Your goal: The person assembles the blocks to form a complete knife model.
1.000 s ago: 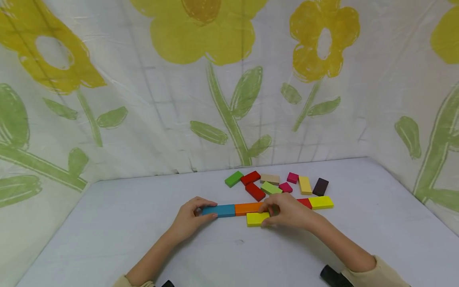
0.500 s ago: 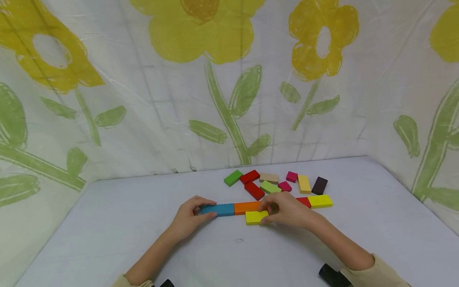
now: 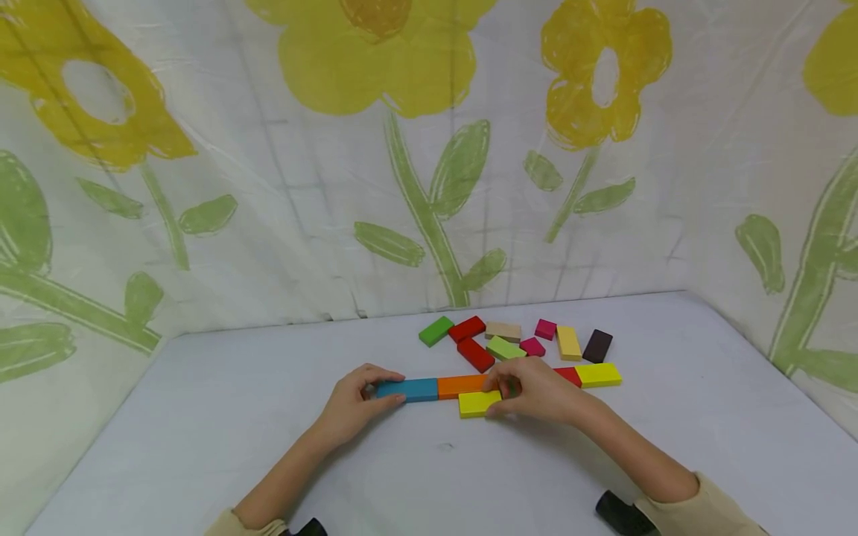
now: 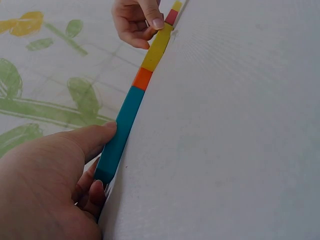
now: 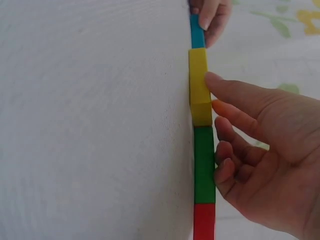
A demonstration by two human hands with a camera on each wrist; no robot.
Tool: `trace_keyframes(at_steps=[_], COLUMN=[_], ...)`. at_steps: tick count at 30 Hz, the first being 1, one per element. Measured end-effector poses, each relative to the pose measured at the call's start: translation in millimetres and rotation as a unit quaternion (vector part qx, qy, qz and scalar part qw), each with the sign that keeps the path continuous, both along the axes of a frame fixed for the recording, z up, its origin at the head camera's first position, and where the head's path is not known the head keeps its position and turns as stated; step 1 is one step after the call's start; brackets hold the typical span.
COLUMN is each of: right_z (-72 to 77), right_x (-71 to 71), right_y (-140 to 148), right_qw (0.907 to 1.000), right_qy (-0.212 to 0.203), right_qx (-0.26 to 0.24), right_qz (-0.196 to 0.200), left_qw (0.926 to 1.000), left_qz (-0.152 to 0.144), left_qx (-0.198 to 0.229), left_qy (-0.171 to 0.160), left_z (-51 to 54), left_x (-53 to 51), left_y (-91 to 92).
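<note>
My left hand (image 3: 351,406) grips the left end of a blue block (image 3: 415,389), thumb on its near side and fingers beyond. An orange block (image 3: 459,385) adjoins it in a row. A yellow block (image 3: 476,404) lies along the row's near side, its right end under my right hand (image 3: 536,394). In the right wrist view the thumb of the right hand (image 5: 280,145) touches this yellow block (image 5: 199,75), the other fingers curling at the row's far side. A green block (image 5: 204,165) and a red block (image 5: 204,220) continue the row, which ends in another yellow block (image 3: 599,374).
Behind the row lie several loose blocks: green (image 3: 436,331), red (image 3: 476,355), beige (image 3: 503,332), light green (image 3: 506,348), pink (image 3: 546,329), pale yellow (image 3: 568,343) and dark brown (image 3: 598,346). A flower-printed curtain (image 3: 302,223) hangs behind the white table (image 3: 234,417).
The near yellow block appears very slightly closer to the row than a second ago. Both hands keep the same holds, and the head view has shifted a little.
</note>
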State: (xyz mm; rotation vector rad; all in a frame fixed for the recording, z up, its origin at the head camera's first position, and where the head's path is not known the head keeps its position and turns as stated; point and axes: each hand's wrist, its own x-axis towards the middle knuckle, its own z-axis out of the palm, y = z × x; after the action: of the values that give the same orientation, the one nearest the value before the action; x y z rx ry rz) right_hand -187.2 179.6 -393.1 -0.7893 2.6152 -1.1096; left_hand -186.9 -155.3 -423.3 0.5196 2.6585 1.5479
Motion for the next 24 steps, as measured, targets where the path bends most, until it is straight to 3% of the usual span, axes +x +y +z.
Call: trace_keyframes(at_steps=[24], right_z=[1.7], right_x=[0.6], right_y=[-1.9], right_qw=[1.0000], right_qy=[-0.002], right_qx=[-0.005], right_qz=[0.007], left_qw=[1.0000], left_qz=[-0.002], left_qx=[0.002], left_qy=[0.003], left_z=[-3.5], left_x=[-2.0], left_y=[-0.8])
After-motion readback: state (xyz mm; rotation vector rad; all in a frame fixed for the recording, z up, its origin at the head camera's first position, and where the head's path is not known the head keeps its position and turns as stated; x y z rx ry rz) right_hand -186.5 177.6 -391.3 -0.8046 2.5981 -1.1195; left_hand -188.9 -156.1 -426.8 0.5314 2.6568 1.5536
